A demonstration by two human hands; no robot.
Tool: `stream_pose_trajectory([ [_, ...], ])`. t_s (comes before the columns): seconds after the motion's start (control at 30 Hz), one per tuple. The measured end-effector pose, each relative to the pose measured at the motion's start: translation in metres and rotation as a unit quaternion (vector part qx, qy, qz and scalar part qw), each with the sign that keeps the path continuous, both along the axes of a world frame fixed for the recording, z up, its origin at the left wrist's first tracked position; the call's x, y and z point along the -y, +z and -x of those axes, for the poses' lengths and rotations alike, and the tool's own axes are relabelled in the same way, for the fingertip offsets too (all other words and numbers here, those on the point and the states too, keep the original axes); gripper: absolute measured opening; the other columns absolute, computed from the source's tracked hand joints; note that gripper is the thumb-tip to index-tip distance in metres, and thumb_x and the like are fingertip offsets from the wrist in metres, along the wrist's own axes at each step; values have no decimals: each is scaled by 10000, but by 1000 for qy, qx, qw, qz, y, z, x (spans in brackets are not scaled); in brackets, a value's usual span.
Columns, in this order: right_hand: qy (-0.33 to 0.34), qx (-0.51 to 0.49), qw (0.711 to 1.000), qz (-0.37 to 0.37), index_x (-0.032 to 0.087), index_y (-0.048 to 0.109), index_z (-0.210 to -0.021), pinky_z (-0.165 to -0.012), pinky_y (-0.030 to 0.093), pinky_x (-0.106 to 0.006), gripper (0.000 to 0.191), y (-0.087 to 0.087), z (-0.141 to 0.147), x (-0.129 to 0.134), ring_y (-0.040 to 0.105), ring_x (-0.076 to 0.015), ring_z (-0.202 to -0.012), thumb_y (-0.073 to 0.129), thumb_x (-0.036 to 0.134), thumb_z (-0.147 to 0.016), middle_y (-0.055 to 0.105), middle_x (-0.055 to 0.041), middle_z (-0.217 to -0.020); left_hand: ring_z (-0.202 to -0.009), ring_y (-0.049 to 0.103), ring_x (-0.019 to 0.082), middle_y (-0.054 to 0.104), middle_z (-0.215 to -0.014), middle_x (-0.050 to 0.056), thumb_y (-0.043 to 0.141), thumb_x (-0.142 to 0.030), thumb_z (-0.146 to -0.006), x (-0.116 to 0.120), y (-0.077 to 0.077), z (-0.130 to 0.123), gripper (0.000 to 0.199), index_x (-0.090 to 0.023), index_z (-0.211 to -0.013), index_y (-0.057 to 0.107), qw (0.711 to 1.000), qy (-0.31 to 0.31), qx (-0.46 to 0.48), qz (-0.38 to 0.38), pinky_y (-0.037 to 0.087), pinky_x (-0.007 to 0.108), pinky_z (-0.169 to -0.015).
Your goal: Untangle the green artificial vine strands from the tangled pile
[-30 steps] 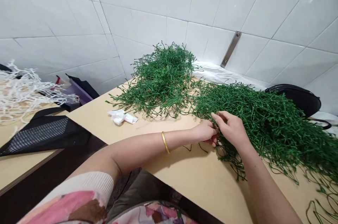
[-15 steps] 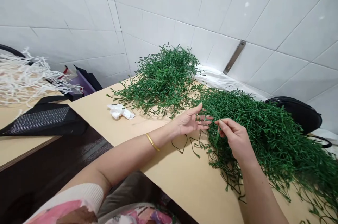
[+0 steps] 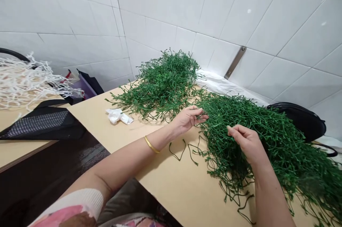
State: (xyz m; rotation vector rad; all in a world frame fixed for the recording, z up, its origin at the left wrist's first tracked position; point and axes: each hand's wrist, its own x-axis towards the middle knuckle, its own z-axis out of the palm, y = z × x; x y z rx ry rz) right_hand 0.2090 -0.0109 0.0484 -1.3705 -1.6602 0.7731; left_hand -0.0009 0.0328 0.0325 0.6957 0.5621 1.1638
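Two heaps of thin green knotted cords lie on the table: a smaller back pile (image 3: 167, 77) and a larger pile (image 3: 269, 134) to the right. My left hand (image 3: 189, 118), with a gold bangle at the wrist, is closed in a pinch on a green cord at the larger pile's left edge. To the right, over that pile, my right hand (image 3: 247, 141) pinches thumb against forefinger on a green cord, mostly lost against the green behind. A few loose green cords (image 3: 184, 150) lie on the wood below my left hand.
Crumpled white tissue (image 3: 119, 116) lies on the pale wooden table (image 3: 171, 187). White cords (image 3: 29, 81) and a black mesh piece (image 3: 40, 123) are on another table at left. A black bag (image 3: 299, 120) stands behind the larger pile, near the tiled wall (image 3: 165, 6).
My left hand's spread fingers have closed into a pinch. My right hand has drawn away to the right, widening the space between the hands. The view has shifted slightly.
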Motion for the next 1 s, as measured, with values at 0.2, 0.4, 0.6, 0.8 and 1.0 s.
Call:
stream_pose_trajectory([
  [0.2,-56,-66,996,-22,168,546,-585,-474,210,-242,321,-4,-3,-5,291,-78,-488,606,458,-711,345,48,-485,-296,204,4,311,-385,-94,614,-232,-724,-5,3,1,124,-147,-707,526,998,-29,-58,-25,129,151,-347],
  [0.4,-57,-91,994,-6,146,613,-661,-449,183,-230,317,-2,3,-4,259,-66,-455,608,460,-704,309,61,-451,-316,203,6,327,-374,-75,629,-213,-710,-16,-2,16,143,-139,-631,534,984,42,-171,-41,92,162,-370],
  [0.6,-67,-79,994,-30,139,625,-672,-439,159,-228,332,-4,9,0,250,-64,-461,611,471,-691,298,59,-468,-405,436,34,538,-560,-9,593,-113,-707,-22,1,21,74,-119,-644,554,987,73,-140,40,323,163,-408],
  [0.8,-94,-65,992,-56,150,634,-686,-442,145,-230,295,-4,4,0,247,-63,-475,612,445,-700,302,57,-485,-603,594,109,600,-701,33,592,-103,-708,-18,20,20,33,-118,-695,566,989,38,-140,-3,464,249,-568],
  [1.0,-113,-84,985,-102,151,645,-716,-451,177,-230,279,-4,7,0,267,-66,-488,613,428,-704,324,53,-505,-557,515,67,587,-709,33,630,-100,-669,1,27,26,121,-119,-786,608,939,77,-324,-91,399,209,-507],
])
